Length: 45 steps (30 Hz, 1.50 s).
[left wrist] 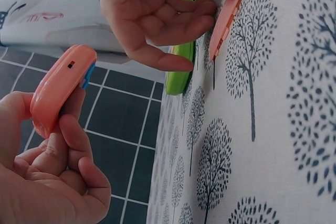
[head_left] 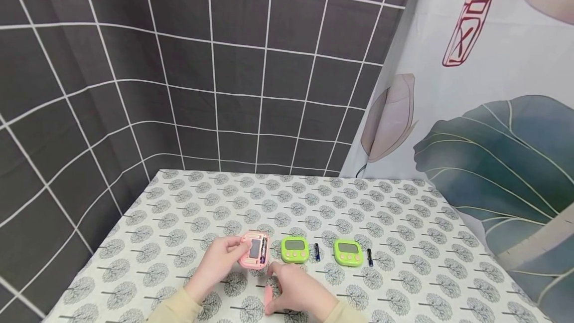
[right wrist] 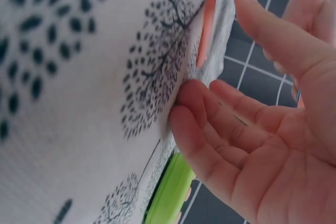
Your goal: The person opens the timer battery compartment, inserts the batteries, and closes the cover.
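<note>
Over the tree-print cloth (head_left: 168, 250), the left hand (head_left: 220, 258) pinches a pink timer (head_left: 255, 249); next, a pink cover (head_left: 268, 295) lies beside the right hand (head_left: 299, 289), fingers apart; then come a green timer (head_left: 294, 249), a battery (head_left: 317, 252), a second green timer (head_left: 348, 252) and a second battery (head_left: 369, 257)

Two green timers (head_left: 295, 249) (head_left: 348, 253), one pink timer (head_left: 255, 249), one pink cover (head_left: 268, 295), two loose batteries (head_left: 317, 252) (head_left: 369, 257), two hands (head_left: 219, 259) (head_left: 299, 285).

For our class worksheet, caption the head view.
Left hand holds pink timer, battery showing; right hand beside pink battery cover.
</note>
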Each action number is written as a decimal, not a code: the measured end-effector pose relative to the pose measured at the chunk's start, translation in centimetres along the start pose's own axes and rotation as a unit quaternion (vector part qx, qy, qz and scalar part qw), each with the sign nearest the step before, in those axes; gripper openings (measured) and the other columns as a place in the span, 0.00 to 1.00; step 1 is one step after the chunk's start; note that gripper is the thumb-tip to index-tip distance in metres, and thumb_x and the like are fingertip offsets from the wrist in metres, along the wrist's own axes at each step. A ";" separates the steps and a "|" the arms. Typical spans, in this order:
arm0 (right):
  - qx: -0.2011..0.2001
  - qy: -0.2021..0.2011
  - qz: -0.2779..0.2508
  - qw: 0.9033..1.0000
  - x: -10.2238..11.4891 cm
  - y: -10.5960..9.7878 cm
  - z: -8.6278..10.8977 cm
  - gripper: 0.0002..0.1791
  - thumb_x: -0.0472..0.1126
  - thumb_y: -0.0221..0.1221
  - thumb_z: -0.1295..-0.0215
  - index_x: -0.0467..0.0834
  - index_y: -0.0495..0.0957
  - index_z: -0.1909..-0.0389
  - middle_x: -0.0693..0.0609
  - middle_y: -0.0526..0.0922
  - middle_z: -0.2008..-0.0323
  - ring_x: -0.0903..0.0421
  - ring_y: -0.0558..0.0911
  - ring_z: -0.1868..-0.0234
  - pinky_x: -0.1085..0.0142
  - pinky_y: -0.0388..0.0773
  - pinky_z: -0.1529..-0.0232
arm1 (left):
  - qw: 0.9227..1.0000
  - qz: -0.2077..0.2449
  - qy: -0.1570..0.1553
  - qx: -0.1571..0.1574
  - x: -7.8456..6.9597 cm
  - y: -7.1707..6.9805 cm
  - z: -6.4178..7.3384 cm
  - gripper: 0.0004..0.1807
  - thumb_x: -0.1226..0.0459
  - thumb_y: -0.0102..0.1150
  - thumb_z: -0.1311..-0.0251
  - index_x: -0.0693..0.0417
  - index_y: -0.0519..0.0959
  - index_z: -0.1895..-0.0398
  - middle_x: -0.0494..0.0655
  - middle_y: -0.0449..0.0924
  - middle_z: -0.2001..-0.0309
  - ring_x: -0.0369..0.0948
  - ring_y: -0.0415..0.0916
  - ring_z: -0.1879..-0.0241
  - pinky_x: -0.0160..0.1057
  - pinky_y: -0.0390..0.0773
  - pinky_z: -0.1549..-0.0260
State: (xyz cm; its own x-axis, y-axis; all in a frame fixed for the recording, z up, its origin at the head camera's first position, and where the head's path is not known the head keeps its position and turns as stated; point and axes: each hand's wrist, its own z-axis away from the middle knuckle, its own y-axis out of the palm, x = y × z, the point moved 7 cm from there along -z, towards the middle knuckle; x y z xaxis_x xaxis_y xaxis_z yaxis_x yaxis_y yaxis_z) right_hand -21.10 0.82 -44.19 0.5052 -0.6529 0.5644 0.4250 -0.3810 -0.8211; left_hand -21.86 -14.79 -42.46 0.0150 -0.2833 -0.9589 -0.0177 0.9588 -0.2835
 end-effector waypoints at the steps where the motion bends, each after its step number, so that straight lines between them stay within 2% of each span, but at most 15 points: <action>1: -0.003 -0.003 0.014 1.000 0.1 0.1 0.0 0.32 0.46 0.77 0.67 0.43 0.76 0.57 0.61 0.72 0.80 0.68 0.67 0.80 0.73 0.70 0.77 | 1.000 0.007 -0.001 0.003 0.0 0.0 0.0 0.19 0.57 0.58 0.39 0.66 0.79 0.55 0.52 0.85 0.70 0.41 0.81 0.74 0.40 0.79 0.59; 4: -0.015 -0.019 0.064 0.998 0.5 0.2 0.0 0.30 0.48 0.77 0.68 0.43 0.77 0.61 0.63 0.73 0.77 0.69 0.67 0.77 0.75 0.71 0.72 | 1.000 0.021 0.000 0.009 0.0 0.1 -0.1 0.20 0.57 0.58 0.39 0.68 0.78 0.54 0.54 0.85 0.69 0.42 0.82 0.74 0.36 0.80 0.64; 7: -0.025 -0.028 0.092 0.995 0.8 0.2 0.1 0.27 0.48 0.77 0.69 0.44 0.77 0.66 0.64 0.73 0.76 0.69 0.67 0.76 0.75 0.71 0.70 | 1.000 0.011 0.001 0.006 0.1 0.1 -0.2 0.20 0.57 0.58 0.39 0.68 0.79 0.55 0.53 0.85 0.69 0.41 0.82 0.73 0.38 0.80 0.60; 12: -0.028 -0.028 0.100 0.994 1.0 0.2 0.1 0.25 0.46 0.76 0.68 0.44 0.77 0.67 0.63 0.73 0.76 0.69 0.67 0.76 0.76 0.71 0.71 | 1.000 -0.008 0.002 0.000 -0.1 0.1 -0.2 0.18 0.57 0.58 0.39 0.66 0.80 0.56 0.52 0.86 0.69 0.39 0.82 0.72 0.47 0.77 0.52; 17: -0.028 -0.031 0.105 0.994 1.0 0.2 0.0 0.21 0.45 0.75 0.67 0.46 0.78 0.69 0.64 0.72 0.77 0.70 0.67 0.76 0.76 0.70 0.71 | 1.000 0.001 -0.001 0.008 0.0 0.2 -0.2 0.19 0.58 0.58 0.39 0.67 0.79 0.55 0.53 0.85 0.69 0.41 0.82 0.74 0.43 0.79 0.55; 21: -0.029 -0.035 0.107 0.993 1.0 0.3 0.0 0.21 0.44 0.75 0.66 0.47 0.77 0.69 0.65 0.71 0.78 0.70 0.66 0.77 0.76 0.69 0.72 | 1.000 0.009 -0.006 0.015 0.1 0.4 -0.2 0.21 0.57 0.58 0.38 0.68 0.78 0.54 0.53 0.85 0.69 0.42 0.82 0.75 0.43 0.79 0.55; 31: 0.003 -0.054 0.031 0.998 1.3 1.0 0.1 0.27 0.33 0.72 0.62 0.49 0.70 0.60 0.65 0.68 0.83 0.71 0.66 0.82 0.78 0.68 0.79 | 1.000 -0.006 -0.006 0.002 0.1 0.2 -0.1 0.19 0.58 0.58 0.39 0.67 0.79 0.55 0.56 0.85 0.67 0.41 0.81 0.74 0.46 0.78 0.54; 36: 0.017 -0.064 0.004 0.998 1.2 1.1 -0.1 0.32 0.32 0.72 0.60 0.49 0.68 0.54 0.65 0.68 0.85 0.71 0.66 0.84 0.78 0.68 0.81 | 1.000 -0.009 -0.012 -0.002 0.0 0.1 -0.1 0.18 0.58 0.59 0.39 0.65 0.80 0.56 0.52 0.86 0.68 0.40 0.81 0.73 0.48 0.77 0.52; 40: 0.024 -0.066 -0.072 0.995 0.7 0.9 -0.3 0.31 0.31 0.71 0.59 0.49 0.69 0.53 0.64 0.69 0.84 0.71 0.67 0.83 0.77 0.70 0.80 | 1.000 -0.008 -0.013 -0.003 -0.1 0.0 0.0 0.18 0.58 0.58 0.39 0.65 0.80 0.55 0.51 0.85 0.69 0.40 0.81 0.73 0.48 0.77 0.53; 45: 0.018 -0.060 -0.178 0.982 0.0 0.1 -0.4 0.29 0.29 0.69 0.54 0.49 0.69 0.52 0.61 0.74 0.83 0.69 0.72 0.83 0.74 0.75 0.79 | 1.000 0.005 -0.013 -0.005 -0.1 0.0 0.1 0.17 0.60 0.57 0.38 0.66 0.79 0.54 0.52 0.85 0.68 0.41 0.81 0.73 0.47 0.77 0.53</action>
State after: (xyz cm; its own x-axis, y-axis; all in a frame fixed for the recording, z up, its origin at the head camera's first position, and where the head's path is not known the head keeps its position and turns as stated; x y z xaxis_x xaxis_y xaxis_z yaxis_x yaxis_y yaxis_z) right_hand -21.32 0.52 -44.31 0.4036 -0.3998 0.8230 0.6166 -0.5458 -0.5675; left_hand -21.77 -14.77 -42.37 0.0407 -0.2726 -0.9613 -0.0279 0.9614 -0.2738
